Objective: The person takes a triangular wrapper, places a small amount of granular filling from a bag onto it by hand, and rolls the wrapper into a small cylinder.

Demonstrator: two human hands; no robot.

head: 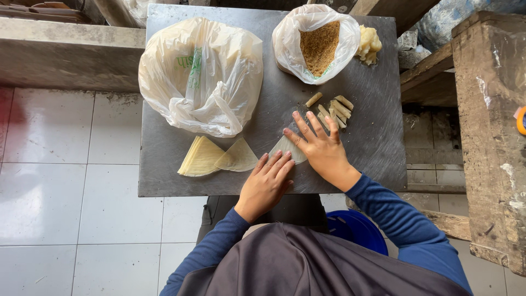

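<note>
**Wrapper rolling: 1 sheet in hand, small pile done**

I see both hands flat on 1 triangular wrapper [289,148] lying near the front edge of the steel worktop [378,137], right of its middle. Left hand [267,183]: grip released, fingers straight, tips on the sheet's near corner. Right hand [323,147]: grip released, fingers spread, palm pressing the sheet's right side. Neither hand grasps anything.

Done, as far as I can judge: about 6 or 7 finished rolls [334,109] lie just beyond the right hand's fingertips, toward the back right.

Left: a stack of unrolled wrappers [201,157] with 1 loose sheet [238,156] beside it, at the front left. An open bag of brown crumbs [318,45] and a pale lump of filling [368,44] sit at the back right edge; a large tied plastic bag [201,74] sits at the back left. I judge the batch as early to midway.
</note>
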